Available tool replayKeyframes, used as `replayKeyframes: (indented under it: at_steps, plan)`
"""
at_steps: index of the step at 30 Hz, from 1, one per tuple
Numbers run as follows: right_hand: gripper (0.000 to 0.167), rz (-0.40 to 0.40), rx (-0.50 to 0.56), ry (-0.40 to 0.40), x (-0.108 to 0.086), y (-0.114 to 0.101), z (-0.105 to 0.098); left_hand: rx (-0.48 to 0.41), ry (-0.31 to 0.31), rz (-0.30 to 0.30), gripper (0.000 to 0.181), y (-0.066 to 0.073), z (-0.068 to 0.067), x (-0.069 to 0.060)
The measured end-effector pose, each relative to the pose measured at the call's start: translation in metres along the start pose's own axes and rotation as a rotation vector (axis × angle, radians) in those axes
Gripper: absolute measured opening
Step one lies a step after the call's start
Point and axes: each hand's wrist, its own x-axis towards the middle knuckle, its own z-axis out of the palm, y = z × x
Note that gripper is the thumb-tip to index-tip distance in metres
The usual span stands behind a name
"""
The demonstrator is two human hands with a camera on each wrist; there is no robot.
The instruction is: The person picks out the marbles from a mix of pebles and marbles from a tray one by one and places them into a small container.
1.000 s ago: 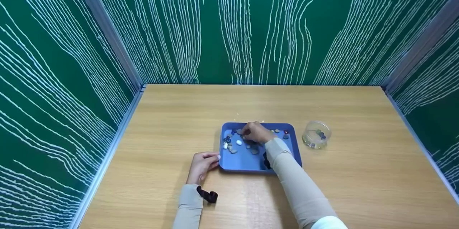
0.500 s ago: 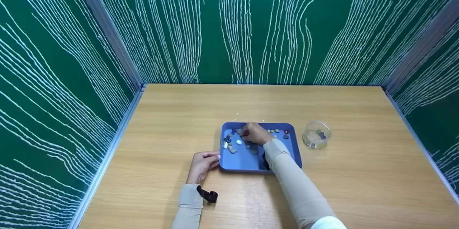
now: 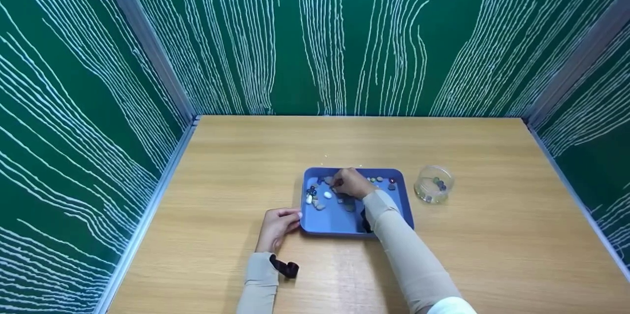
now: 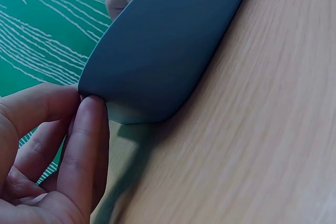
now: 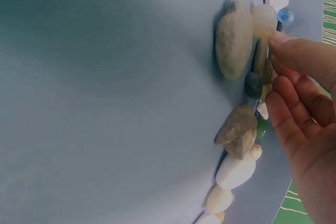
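Note:
My left hand [image 3: 277, 228] pinches the left rim of the blue tray [image 3: 334, 225]; in the left wrist view its fingertips [image 4: 90, 106] meet at the tray's edge. Inside the tray, my right hand [image 3: 352, 182] reaches down among pebbles at the far side, fingers bent. In the right wrist view a fingertip [image 5: 278, 38] touches or nearly touches a translucent cream stone [image 5: 264, 20]. Small brown and dark pebbles lie between the bent fingers; whether one is gripped is unclear. Close by are a long grey-tan stone [image 5: 234, 40] and a brown stone [image 5: 239, 129].
Right of the tray stands a clear round tub [image 3: 434, 185] with several marbles inside. Dark marbles [image 3: 312, 191] and a white stone [image 3: 328, 195] lie in the tray's left part. Green white-lined panels [image 3: 315, 38] bound the wooden table [image 3: 236, 156].
Both hands keep nearly the same place across the head frames. The tray, stones and tub show no visible movement.

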Motion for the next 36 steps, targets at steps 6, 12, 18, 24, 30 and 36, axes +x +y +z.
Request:
replayKeyframes:
  at_steps: [6, 12, 18, 24, 30, 36]
  plan:
    - [0.014, -0.05, 0.011, 0.021, -0.005, 0.002, -0.004, 0.007, 0.009, 0.006, 0.028, 0.001, 0.0, -0.001]
    - [0.014, -0.036, 0.011, 0.021, -0.009, 0.003, -0.009, 0.023, 0.01, 0.0, 0.028, 0.0, 0.0, -0.001]
    - [0.017, 0.034, 0.031, 0.0, -0.013, 0.005, -0.017, 0.018, -0.003, -0.004, 0.03, 0.002, 0.0, -0.003]
    - [0.019, 0.075, 0.05, -0.006, -0.02, 0.01, -0.026, 0.022, -0.019, -0.013, 0.032, 0.004, 0.0, -0.002]
    - [0.019, 0.073, 0.029, -0.001, -0.026, 0.016, -0.034, 0.022, -0.019, -0.018, 0.031, 0.004, 0.0, -0.002]
    - [0.019, 0.09, -0.007, 0.007, -0.031, 0.019, -0.044, 0.004, -0.003, -0.005, 0.03, 0.003, 0.0, -0.004]
